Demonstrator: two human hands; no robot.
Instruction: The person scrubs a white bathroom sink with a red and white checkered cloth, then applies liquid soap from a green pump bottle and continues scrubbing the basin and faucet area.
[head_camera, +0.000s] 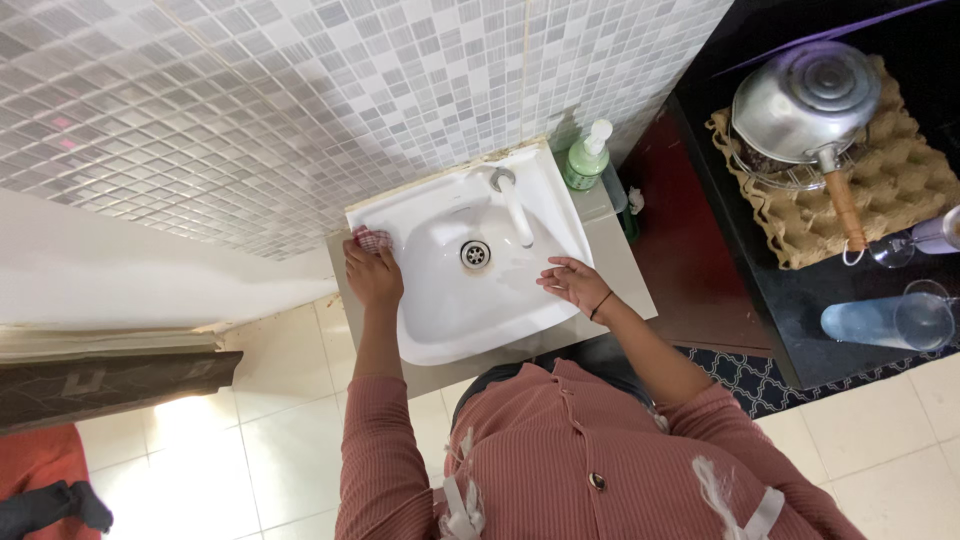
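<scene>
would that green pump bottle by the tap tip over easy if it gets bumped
Probably yes: the green pump bottle stands upright, tall and narrow, on the sink's back corner rim. Its plastic likely makes it light, and wet porcelain could let it slide. Neither hand touches it.

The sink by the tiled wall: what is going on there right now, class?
A person in a pink ribbed top stands over a white sink. The left hand presses a small pink cloth against the sink's left rim. The right hand rests open on the right rim, holding nothing. No running water is visible from the tap, and the basin looks empty around its drain. A green soap bottle stands at the back right corner.
</scene>
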